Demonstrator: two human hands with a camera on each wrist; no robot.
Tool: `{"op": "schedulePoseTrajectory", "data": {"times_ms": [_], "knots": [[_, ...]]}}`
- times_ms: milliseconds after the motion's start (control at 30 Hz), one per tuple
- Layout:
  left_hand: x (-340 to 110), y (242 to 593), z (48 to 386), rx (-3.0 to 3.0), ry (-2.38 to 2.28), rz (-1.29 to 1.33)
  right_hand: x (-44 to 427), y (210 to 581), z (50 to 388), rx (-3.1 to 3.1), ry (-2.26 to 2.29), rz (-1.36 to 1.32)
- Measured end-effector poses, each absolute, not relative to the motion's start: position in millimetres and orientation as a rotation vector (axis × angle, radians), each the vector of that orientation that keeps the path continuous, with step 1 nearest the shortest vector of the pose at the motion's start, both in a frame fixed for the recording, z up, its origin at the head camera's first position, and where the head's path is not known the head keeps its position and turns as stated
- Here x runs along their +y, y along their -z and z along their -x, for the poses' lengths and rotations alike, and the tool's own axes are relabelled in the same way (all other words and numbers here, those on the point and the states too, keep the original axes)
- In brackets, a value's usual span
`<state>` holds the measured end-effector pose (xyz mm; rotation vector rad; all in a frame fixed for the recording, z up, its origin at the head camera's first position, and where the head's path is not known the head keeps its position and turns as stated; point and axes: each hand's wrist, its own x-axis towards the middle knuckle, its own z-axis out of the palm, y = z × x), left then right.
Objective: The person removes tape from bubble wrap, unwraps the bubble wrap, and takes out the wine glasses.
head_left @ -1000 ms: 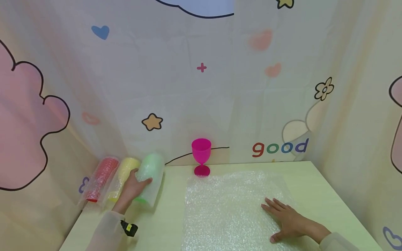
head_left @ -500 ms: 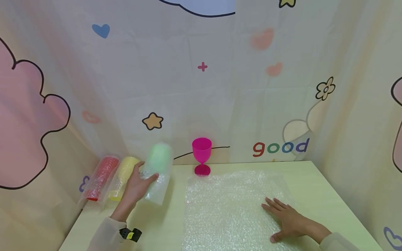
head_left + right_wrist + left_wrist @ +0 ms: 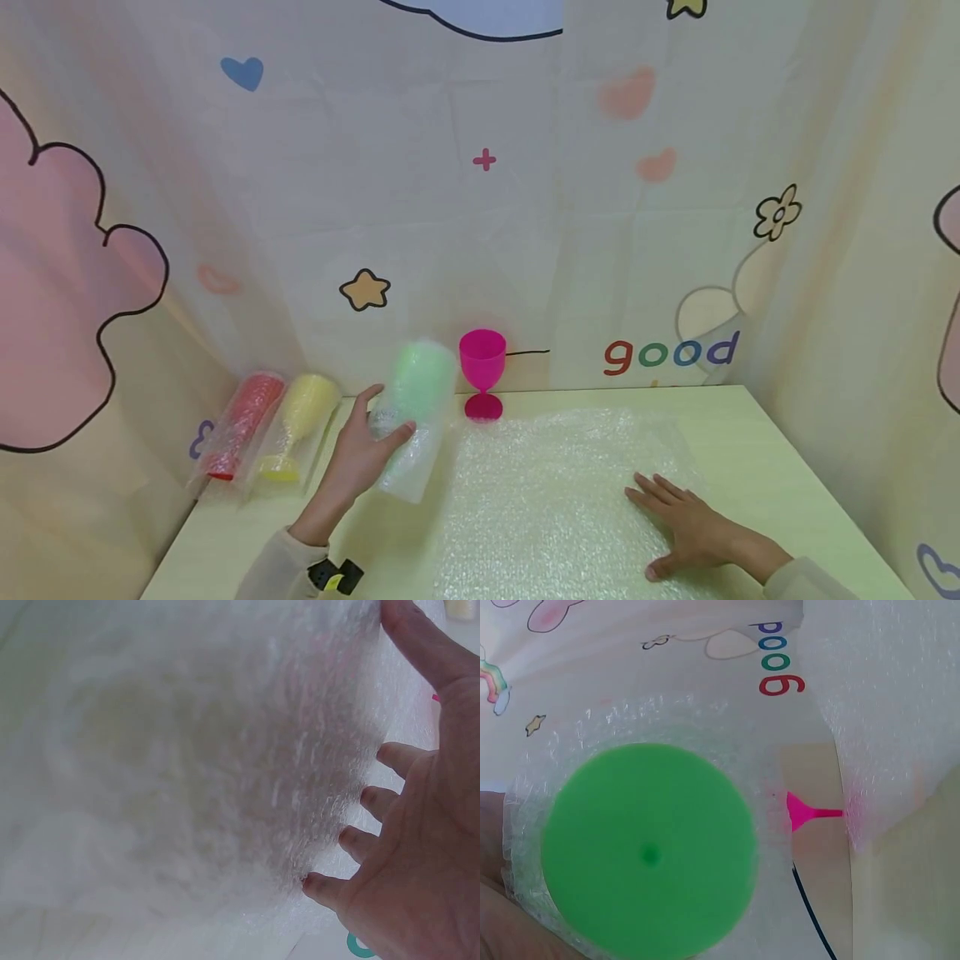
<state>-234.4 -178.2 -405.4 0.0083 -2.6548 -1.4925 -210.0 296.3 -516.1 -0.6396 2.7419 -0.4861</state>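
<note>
My left hand (image 3: 362, 454) grips a green goblet rolled in bubble wrap (image 3: 420, 387), thumb on one side and fingers on the other. It is held tilted above the table, and its round green base (image 3: 649, 847) fills much of the left wrist view. Spread out, my right hand (image 3: 690, 527) rests on the right side of a flat sheet of bubble wrap (image 3: 536, 500). Its straight fingers (image 3: 358, 844) touch the sheet in the right wrist view. A bare magenta goblet (image 3: 482, 360) stands upright at the sheet's far edge.
Two more bubble-wrapped goblets lie side by side at the table's far left: a red one (image 3: 247, 421) and a yellow one (image 3: 303, 417). Behind the pale table (image 3: 780, 500) hangs a printed curtain (image 3: 420, 167), which also closes in both sides.
The wrapped green goblet has been lifted off the table beside the yellow one and carried right by my left hand, towards the magenta goblet. My right hand stays in place on the sheet.
</note>
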Motion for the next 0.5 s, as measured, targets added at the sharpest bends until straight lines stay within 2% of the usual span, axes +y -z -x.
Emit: {"op": "schedulePoseTrajectory", "data": {"times_ms": [500], "knots": [[-126, 421, 221, -2.555, 1.772, 0.127, 297, 518, 211, 2.750, 0.460, 0.653]]}}
